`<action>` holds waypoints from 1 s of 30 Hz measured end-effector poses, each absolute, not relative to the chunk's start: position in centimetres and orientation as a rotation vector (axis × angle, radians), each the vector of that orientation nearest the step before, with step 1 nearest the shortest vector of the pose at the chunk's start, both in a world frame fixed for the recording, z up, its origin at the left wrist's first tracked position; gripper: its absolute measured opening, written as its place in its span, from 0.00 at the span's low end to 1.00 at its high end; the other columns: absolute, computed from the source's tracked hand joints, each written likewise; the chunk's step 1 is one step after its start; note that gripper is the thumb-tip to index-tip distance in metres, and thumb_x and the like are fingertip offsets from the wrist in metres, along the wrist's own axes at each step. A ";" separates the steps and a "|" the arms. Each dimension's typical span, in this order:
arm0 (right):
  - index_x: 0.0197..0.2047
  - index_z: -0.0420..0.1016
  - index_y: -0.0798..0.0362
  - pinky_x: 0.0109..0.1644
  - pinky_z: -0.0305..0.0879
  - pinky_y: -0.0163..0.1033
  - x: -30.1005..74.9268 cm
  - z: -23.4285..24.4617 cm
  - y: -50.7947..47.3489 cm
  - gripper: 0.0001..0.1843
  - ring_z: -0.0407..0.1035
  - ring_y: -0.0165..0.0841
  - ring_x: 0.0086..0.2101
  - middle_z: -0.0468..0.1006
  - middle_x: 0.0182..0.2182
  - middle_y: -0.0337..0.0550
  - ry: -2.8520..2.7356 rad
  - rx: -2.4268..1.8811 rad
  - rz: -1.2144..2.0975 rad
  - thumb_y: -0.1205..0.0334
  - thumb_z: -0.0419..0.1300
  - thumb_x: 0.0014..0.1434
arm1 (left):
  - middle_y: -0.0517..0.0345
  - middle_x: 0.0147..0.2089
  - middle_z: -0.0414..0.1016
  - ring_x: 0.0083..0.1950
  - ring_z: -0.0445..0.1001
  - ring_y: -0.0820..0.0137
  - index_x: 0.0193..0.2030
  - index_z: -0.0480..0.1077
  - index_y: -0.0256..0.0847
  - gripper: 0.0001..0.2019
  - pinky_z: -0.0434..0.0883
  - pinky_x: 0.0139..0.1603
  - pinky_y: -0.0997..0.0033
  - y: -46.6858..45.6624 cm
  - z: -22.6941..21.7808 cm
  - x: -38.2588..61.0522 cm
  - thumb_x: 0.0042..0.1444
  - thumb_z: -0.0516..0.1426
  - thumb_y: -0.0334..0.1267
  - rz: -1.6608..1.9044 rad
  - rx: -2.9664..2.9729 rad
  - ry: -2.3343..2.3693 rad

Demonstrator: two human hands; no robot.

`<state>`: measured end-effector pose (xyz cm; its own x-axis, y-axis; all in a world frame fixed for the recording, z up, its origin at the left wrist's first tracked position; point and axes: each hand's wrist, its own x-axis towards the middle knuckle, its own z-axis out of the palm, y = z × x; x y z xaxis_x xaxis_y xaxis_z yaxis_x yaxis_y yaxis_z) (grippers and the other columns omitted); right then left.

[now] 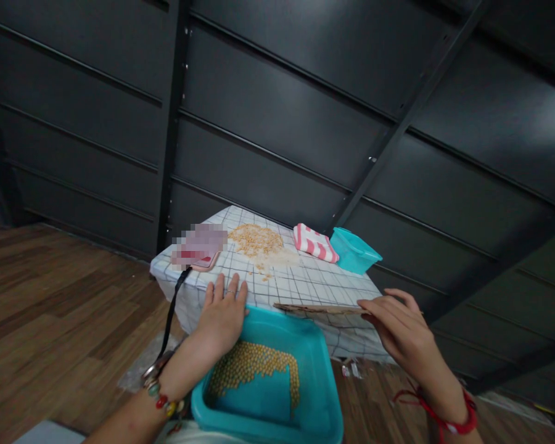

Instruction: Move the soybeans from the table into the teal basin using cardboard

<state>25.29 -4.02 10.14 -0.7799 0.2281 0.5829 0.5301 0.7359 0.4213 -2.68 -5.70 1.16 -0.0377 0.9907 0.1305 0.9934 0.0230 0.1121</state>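
At the left end of the worktop (346, 288), which has a checked white cover, we see a pinkish phone-like object (206, 263), mostly blurred out. Just right of it, our left hand (222, 316) lies palm down, its fingers spread, grasping nothing, their tips over the worktop's near edge. The hand's thumb side is at the back left corner of the teal basin (327, 376); whether it presses on the rim, we cannot tell. Beyond these fingertips, well apart from them, we have a loose patch of pale yellow pieces (255, 238). Below the hand, round yellow beans (259, 357) lie inside the basin. Farther right, a thin brown board (319, 309) sits edge-on behind the basin's back rim. Beyond it we find a folded pink-and-white cloth (314, 242) beside a smaller teal container (354, 251). Rightmost, our right hand (401, 324) pinches the board's right end between thumb and fingers.
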 end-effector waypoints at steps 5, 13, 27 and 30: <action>0.45 0.66 0.53 0.47 0.59 0.43 25.0 10.2 -3.6 0.13 0.68 0.28 0.30 0.76 0.29 0.39 -2.415 -0.597 -0.806 0.74 0.51 0.58 | 0.39 0.65 0.53 0.65 0.50 0.47 0.62 0.54 0.34 0.25 0.55 0.60 0.42 -5.2 0.5 -2.4 0.57 0.42 0.32 -0.270 -2.125 -2.198; 0.45 0.67 0.53 0.46 0.61 0.43 25.7 9.8 -2.7 0.13 0.69 0.29 0.31 0.76 0.30 0.40 -2.395 -0.595 -0.827 0.75 0.51 0.58 | 0.42 0.67 0.50 0.66 0.47 0.49 0.63 0.52 0.35 0.26 0.53 0.62 0.44 -4.8 0.5 -2.0 0.57 0.45 0.34 -0.201 -2.118 -2.213; 0.44 0.67 0.52 0.45 0.61 0.44 26.6 9.6 -2.0 0.14 0.69 0.30 0.30 0.76 0.29 0.40 -2.355 -0.645 -0.977 0.75 0.50 0.58 | 0.44 0.66 0.52 0.66 0.50 0.47 0.63 0.53 0.37 0.27 0.54 0.60 0.41 -4.5 -0.2 -2.1 0.54 0.45 0.32 -0.238 -2.086 -2.193; 0.46 0.67 0.50 0.45 0.61 0.44 26.2 9.8 -2.3 0.15 0.69 0.29 0.29 0.76 0.30 0.39 -2.405 -0.634 -0.898 0.74 0.49 0.58 | 0.43 0.66 0.51 0.66 0.49 0.47 0.63 0.53 0.36 0.27 0.53 0.61 0.41 -4.5 -0.2 -2.2 0.54 0.46 0.31 -0.246 -2.102 -2.230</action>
